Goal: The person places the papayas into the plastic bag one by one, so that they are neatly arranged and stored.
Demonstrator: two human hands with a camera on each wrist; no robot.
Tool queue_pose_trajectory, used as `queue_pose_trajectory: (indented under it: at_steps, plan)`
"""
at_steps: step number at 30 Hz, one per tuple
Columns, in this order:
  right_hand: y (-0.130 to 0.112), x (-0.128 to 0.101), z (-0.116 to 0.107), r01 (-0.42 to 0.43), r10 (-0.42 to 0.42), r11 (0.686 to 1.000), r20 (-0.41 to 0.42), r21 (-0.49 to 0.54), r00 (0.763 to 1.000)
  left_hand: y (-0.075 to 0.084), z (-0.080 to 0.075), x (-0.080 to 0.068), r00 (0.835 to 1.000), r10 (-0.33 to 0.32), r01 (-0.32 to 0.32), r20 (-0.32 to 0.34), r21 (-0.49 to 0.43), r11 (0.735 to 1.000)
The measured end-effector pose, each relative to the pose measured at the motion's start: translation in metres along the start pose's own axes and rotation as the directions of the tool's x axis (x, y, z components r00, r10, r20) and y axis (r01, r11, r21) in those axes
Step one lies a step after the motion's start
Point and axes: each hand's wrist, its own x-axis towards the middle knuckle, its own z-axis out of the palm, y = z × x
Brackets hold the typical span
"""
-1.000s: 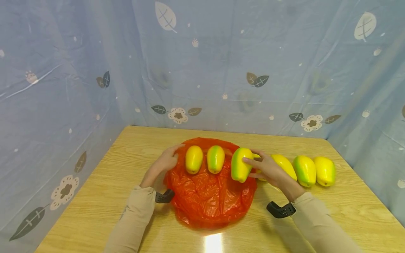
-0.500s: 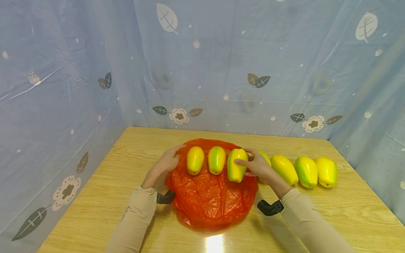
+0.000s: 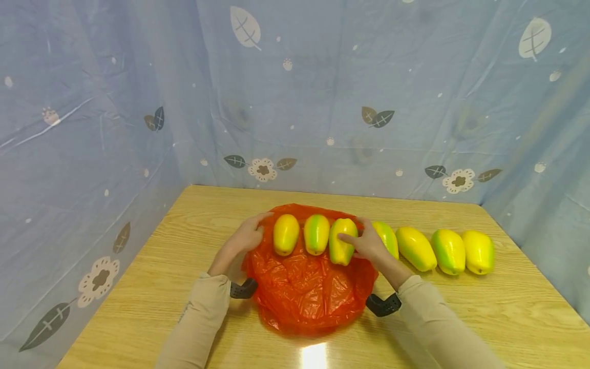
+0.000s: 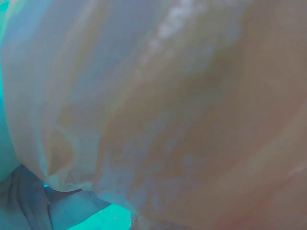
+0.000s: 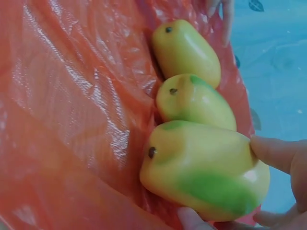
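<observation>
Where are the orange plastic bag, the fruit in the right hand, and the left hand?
orange plastic bag [image 3: 306,289], head view, on its crinkled near middle.
fruit in the right hand [image 5: 206,167], right wrist view, on its yellow-green side.
left hand [image 3: 244,238], head view, on the back of the hand at the bag's edge.

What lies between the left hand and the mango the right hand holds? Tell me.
Two mangoes on the red bag, side by side, shown in the head view.
</observation>
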Motion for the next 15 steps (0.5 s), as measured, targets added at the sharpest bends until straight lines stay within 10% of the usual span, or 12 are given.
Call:
queue_pose_trajectory:
  at_steps: [15]
  plan:
    - [0.0089, 0.0041, 0.0077, -0.031, 0.032, 0.999, -0.049, 0.021, 0.998, 0.0002, 0.0005, 0.0003, 1.000, 0.011, -0.011, 0.006, -0.006, 1.000]
